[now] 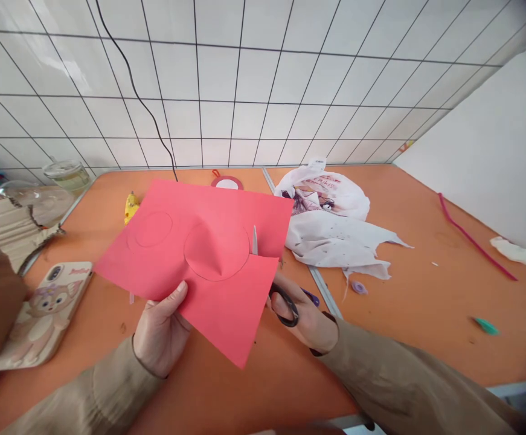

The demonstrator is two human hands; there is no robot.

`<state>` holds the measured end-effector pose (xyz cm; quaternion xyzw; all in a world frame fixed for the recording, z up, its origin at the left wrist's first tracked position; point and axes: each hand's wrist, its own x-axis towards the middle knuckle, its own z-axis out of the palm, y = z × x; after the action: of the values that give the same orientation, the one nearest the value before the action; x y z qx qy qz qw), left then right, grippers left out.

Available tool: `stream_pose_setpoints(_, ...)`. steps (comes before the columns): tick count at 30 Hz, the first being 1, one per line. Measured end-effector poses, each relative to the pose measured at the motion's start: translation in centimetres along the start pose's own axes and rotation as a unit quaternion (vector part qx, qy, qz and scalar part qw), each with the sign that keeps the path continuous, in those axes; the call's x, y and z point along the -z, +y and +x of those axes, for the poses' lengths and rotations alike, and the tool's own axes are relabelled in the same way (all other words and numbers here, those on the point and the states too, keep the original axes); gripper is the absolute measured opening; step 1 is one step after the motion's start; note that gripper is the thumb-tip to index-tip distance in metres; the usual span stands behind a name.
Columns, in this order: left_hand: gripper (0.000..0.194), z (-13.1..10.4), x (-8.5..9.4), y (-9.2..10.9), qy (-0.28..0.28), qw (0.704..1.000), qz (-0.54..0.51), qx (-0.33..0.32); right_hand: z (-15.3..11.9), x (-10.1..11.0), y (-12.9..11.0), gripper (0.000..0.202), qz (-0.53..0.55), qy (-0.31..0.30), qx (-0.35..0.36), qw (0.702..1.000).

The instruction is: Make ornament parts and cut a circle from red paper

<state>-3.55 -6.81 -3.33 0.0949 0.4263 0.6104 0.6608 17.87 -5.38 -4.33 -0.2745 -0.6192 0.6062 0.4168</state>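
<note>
A red sheet of paper with two drawn circles is raised over the orange table. My left hand holds its lower left edge, thumb on top and the other fingers hidden underneath. My right hand grips black-handled scissors at the sheet's right side. One blade tip pokes up through a cut that runs in from the right edge and reaches the right side of the larger circle. The rest of the blades is hidden under the paper.
A white plastic bag lies behind my right hand. At the left are a phone and torn cardboard. A red strip and a green piece lie at the right; a tape roll is behind the paper.
</note>
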Motion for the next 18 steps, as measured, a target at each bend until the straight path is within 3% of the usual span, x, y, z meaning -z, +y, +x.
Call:
stream_pose_setpoints(11,0.05,-0.7,0.0,-0.1,-0.008,0.998,-0.067,0.015,0.3,-1.2,-0.3,0.06,0.031,0.071,-0.089,0.993)
stream_pose_setpoints(18,0.052,-0.9,0.3,-0.6,-0.026,0.999,-0.031,-0.001,0.3,-1.5,-0.7,0.056,0.032,0.082,-0.108,0.99)
